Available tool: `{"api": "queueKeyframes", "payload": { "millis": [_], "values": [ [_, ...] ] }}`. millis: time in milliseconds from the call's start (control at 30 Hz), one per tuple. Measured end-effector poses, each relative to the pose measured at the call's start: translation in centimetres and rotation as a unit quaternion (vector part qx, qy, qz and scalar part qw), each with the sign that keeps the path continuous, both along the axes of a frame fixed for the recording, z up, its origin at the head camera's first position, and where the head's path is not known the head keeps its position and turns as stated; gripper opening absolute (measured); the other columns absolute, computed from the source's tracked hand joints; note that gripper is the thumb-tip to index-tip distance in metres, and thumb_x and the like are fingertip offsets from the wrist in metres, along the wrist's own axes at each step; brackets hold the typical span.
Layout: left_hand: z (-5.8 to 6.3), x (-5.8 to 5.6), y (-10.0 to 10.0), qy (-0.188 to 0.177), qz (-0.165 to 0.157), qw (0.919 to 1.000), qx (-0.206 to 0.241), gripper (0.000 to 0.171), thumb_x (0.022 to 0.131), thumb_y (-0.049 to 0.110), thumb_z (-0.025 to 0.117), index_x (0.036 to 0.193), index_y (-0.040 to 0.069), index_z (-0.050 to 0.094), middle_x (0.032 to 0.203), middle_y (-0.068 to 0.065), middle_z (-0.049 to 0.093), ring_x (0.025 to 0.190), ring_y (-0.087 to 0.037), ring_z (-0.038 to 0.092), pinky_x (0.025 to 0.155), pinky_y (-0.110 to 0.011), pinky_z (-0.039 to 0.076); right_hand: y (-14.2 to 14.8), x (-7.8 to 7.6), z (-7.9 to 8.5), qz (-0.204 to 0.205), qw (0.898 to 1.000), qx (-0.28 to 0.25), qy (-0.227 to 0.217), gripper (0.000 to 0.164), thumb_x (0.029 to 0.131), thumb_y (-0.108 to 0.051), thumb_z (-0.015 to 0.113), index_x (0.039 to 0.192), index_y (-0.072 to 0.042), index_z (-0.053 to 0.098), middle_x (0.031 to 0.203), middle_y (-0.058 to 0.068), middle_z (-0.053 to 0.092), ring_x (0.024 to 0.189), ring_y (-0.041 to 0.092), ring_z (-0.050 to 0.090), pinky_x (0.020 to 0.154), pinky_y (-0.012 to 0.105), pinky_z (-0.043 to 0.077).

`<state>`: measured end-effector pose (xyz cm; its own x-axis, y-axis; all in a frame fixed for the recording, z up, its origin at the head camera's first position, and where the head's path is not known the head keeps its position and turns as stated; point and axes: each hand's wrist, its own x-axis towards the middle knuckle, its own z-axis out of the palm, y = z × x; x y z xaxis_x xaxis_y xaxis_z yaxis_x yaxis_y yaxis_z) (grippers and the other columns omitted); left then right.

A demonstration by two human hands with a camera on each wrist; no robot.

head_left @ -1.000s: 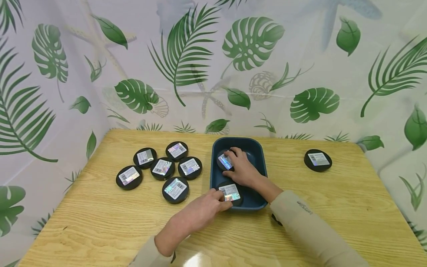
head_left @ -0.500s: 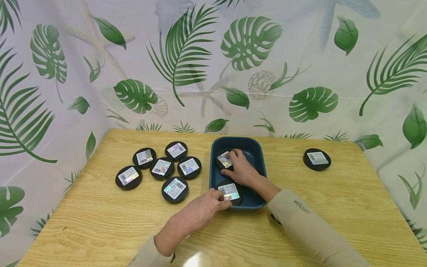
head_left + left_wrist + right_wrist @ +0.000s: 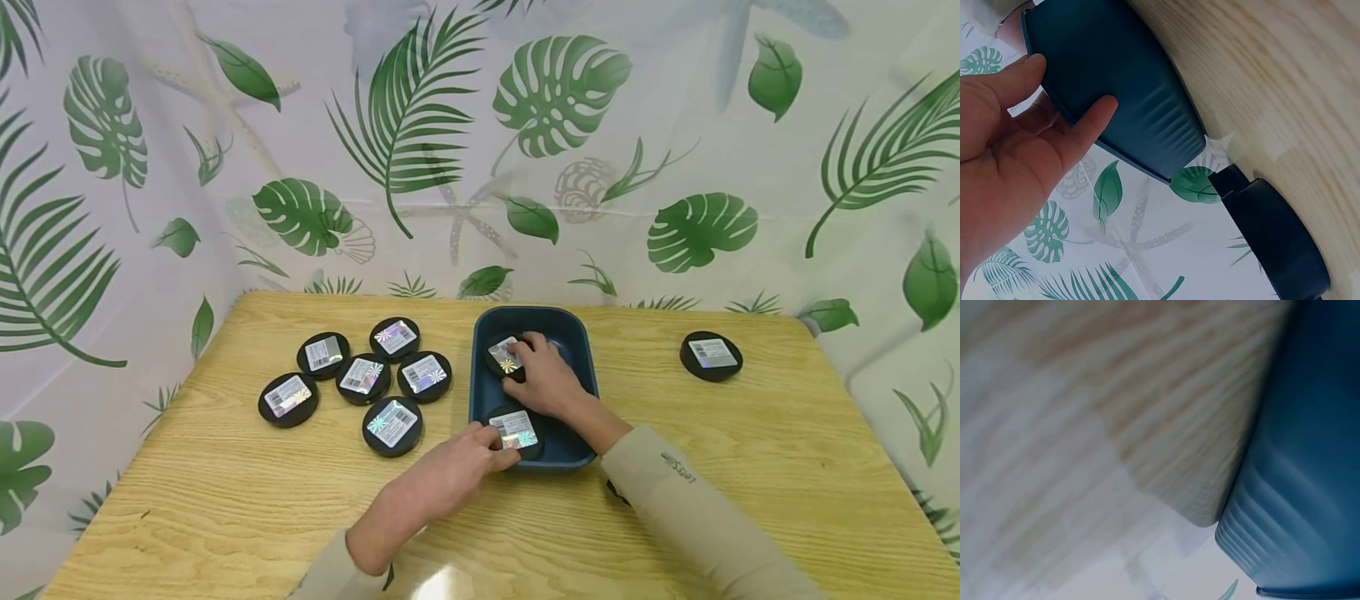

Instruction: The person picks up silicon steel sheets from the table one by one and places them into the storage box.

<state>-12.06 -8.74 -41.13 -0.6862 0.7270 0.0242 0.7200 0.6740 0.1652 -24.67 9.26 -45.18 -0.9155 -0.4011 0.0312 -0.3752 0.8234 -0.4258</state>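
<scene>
A dark blue rectangular bin (image 3: 573,358) stands on the table with two flat black discs in it, each carrying a silvery barcode label. My right hand (image 3: 546,379) reaches in and holds the far disc (image 3: 501,352), thumb at its near side and fingers over its right edge. At the bin's near left corner, my left hand (image 3: 461,467) grips the near disc (image 3: 517,425), fingers over the rim. In the left wrist view, the thumb of the left hand (image 3: 1016,131) lies at the rim and one finger stays outside the wall. The right wrist view shows only the bin's outer wall (image 3: 1291,487) and table.
Left of the bin lies a cluster of several similar labelled discs (image 3: 363,379) on the wooden table (image 3: 262,500). One more disc (image 3: 711,357) sits far right. A leaf-printed cloth (image 3: 420,208) hangs behind the table's back edge.
The label of the disc under my right hand catches light differently, now showing a starburst glint, so that disc has tilted or shifted slightly. Both hands stay almost where they were.
</scene>
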Motion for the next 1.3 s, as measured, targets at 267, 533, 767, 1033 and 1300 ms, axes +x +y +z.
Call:
{"api": "queueKeyframes", "payload": {
  "millis": [267, 533, 767, 1033, 1300],
  "values": [
    [-0.13, 0.06, 0.01, 0.008, -0.008, 0.9999, 0.011, 0.036, 0.092, 0.0, 0.065, 0.122, 0.021, 0.07, 0.108, -0.005, 0.062, 0.095, -0.017, 0.055, 0.083, -0.025, 0.051, 0.16, -0.22, -0.29, 0.009, 0.999, 0.023, 0.02, 0.051, 0.095, -0.028, 0.066, 0.141, -0.007, 0.055, 0.148, 0.025, 0.039, 0.128, 0.049, 0.044, 0.096, 0.057, 0.047],
    [0.06, 0.1, 0.11, -0.008, 0.003, 1.0, -0.002, 0.038, 0.093, 0.001, 0.064, 0.125, 0.022, 0.069, 0.112, -0.005, 0.063, 0.098, -0.017, 0.056, 0.086, -0.025, 0.051, 0.25, -0.25, -0.37, 0.019, 1.0, 0.008, 0.021, 0.051, 0.096, -0.026, 0.067, 0.141, -0.006, 0.055, 0.148, 0.027, 0.039, 0.129, 0.052, 0.042, 0.098, 0.058, 0.045],
    [0.0, -0.02, 0.02, 0.012, -0.007, 0.9999, 0.01, 0.037, 0.092, 0.0, 0.064, 0.122, 0.02, 0.07, 0.108, -0.005, 0.063, 0.096, -0.018, 0.056, 0.084, -0.025, 0.051, 0.15, -0.38, -0.32, 0.01, 1.0, -0.007, 0.01, 0.051, 0.096, -0.027, 0.067, 0.14, -0.004, 0.054, 0.148, 0.029, 0.036, 0.133, 0.051, 0.04, 0.097, 0.057, 0.046],
    [0.01, 0.03, -0.03, 0.011, -0.009, 0.9998, 0.013, 0.036, 0.092, -0.001, 0.064, 0.121, 0.02, 0.07, 0.108, -0.005, 0.062, 0.096, -0.018, 0.056, 0.084, -0.025, 0.051, 0.12, -0.15, -0.21, 0.002, 1.0, -0.021, 0.007, 0.052, 0.094, -0.028, 0.068, 0.137, -0.001, 0.055, 0.148, 0.029, 0.035, 0.13, 0.051, 0.042, 0.096, 0.056, 0.047],
    [-0.06, 0.03, -0.05, 0.01, -0.008, 0.9998, 0.015, 0.035, 0.093, 0.0, 0.063, 0.121, 0.02, 0.07, 0.108, -0.005, 0.062, 0.096, -0.018, 0.056, 0.084, -0.025, 0.051, 0.04, 0.02, -0.11, -0.004, 1.0, -0.001, 0.009, 0.051, 0.095, -0.031, 0.067, 0.136, -0.003, 0.054, 0.148, 0.027, 0.035, 0.128, 0.047, 0.045, 0.09, 0.055, 0.05]
  ]
}}
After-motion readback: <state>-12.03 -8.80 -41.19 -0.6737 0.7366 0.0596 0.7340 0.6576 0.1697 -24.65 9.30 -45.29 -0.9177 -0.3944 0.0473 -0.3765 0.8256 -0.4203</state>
